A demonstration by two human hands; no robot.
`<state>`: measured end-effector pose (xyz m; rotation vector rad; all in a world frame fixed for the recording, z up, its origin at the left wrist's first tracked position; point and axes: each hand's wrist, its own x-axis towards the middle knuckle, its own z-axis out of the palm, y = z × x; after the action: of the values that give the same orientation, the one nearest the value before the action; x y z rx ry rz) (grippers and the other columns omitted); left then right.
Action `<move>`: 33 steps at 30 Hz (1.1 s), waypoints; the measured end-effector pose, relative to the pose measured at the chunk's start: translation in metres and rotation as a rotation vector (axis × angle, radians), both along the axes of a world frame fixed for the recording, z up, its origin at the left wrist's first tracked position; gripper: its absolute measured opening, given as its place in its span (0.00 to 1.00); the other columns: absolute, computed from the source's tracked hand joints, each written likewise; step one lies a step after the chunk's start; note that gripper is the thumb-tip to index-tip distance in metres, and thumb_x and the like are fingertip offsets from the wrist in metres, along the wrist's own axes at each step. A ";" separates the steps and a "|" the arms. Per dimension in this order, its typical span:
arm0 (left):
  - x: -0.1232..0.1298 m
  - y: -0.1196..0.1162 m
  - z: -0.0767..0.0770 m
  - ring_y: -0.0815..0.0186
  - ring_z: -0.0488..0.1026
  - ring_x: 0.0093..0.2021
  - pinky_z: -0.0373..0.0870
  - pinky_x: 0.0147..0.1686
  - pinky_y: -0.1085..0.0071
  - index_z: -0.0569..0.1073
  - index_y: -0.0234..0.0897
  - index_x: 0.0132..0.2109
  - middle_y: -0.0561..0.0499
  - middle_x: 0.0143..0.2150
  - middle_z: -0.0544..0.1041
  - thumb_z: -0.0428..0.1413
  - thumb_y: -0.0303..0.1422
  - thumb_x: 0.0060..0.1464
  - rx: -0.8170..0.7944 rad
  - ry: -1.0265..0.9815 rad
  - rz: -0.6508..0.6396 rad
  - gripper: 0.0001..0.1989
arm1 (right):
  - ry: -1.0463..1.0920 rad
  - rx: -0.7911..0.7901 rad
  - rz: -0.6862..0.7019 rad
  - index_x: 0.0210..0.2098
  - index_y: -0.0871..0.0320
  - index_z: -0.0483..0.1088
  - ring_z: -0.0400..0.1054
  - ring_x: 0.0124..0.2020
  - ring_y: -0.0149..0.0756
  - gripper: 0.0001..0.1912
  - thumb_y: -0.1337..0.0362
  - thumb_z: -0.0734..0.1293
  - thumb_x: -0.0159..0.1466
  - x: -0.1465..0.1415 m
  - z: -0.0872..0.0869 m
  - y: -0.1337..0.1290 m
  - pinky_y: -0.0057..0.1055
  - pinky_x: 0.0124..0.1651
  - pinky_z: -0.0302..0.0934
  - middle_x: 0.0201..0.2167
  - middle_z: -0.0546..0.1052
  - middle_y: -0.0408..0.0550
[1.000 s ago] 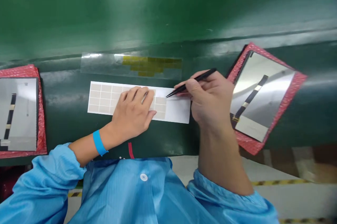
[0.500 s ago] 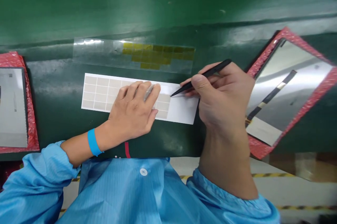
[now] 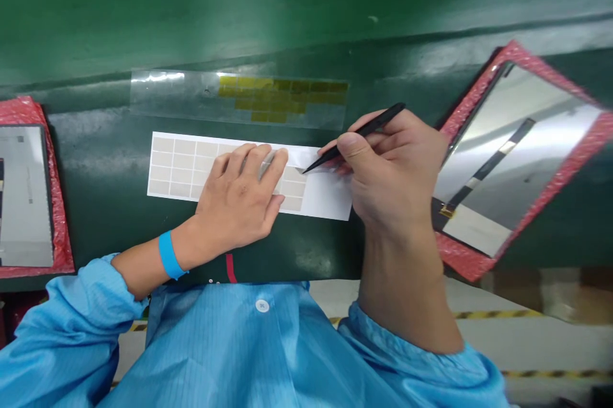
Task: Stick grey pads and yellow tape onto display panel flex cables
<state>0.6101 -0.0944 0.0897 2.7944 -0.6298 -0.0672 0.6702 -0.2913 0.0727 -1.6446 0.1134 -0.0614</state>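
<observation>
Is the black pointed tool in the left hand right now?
No, the right hand holds the black pointed tool, while the left hand lies on the white sheet.

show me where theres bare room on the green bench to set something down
Widest: the green bench beyond the clear film. A smaller gap lies between the left red bubble wrap and the label sheet. Crowded: the sheet, under the left hand and black pointed tool in the right hand, beside the right red bubble wrap.
</observation>
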 end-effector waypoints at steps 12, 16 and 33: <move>0.009 0.009 0.011 0.43 0.65 0.64 0.66 0.61 0.46 0.72 0.31 0.63 0.32 0.62 0.71 0.55 0.32 0.66 -0.061 -0.146 -0.012 0.21 | -0.178 0.100 -0.424 0.26 0.59 0.70 0.59 0.12 0.32 0.27 0.51 0.85 0.43 -0.020 0.026 -0.114 0.24 0.10 0.49 0.19 0.73 0.50; 0.011 -0.038 0.025 0.46 0.70 0.58 0.70 0.57 0.50 0.76 0.29 0.55 0.33 0.56 0.75 0.57 0.27 0.64 -0.194 -0.222 -0.138 0.14 | -0.044 0.012 -0.548 0.23 0.61 0.70 0.57 0.12 0.30 0.21 0.57 0.83 0.42 -0.030 0.022 -0.160 0.23 0.11 0.45 0.18 0.71 0.50; 0.035 -0.153 -0.001 0.51 0.75 0.51 0.72 0.45 0.60 0.78 0.24 0.51 0.37 0.48 0.81 0.58 0.24 0.65 -0.232 -0.241 -0.352 0.11 | 0.116 -0.098 -0.614 0.29 0.59 0.74 0.64 0.17 0.31 0.04 0.68 0.73 0.53 -0.032 0.019 -0.146 0.25 0.14 0.54 0.22 0.75 0.44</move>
<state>0.6453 -0.2477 0.0890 2.4597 -1.1058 0.2606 0.6378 -0.4369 0.0912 -1.6587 0.7105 -0.4442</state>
